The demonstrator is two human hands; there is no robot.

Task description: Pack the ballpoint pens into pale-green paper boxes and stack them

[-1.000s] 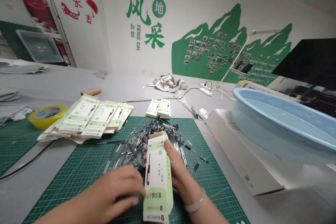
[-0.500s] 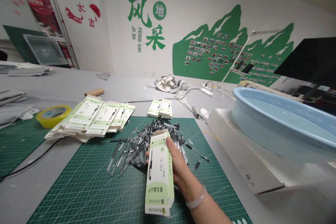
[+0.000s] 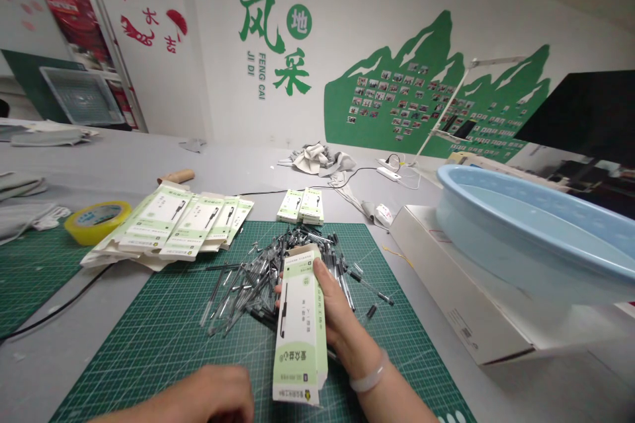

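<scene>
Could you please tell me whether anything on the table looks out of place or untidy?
The pens look untidy: they lie in a jumbled heap on the green cutting mat, pointing different ways, and one small black piece lies apart, right of the heap.

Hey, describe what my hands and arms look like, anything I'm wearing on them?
Your left hand and right hand have no gloves, and no sleeves show. A smooth, pale, rounded bangle circles the right wrist; no band shows on the left.

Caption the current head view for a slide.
Right hand holding a green-and-white carton near a heap of pens on a cutting mat; left hand apart from the carton.
</scene>
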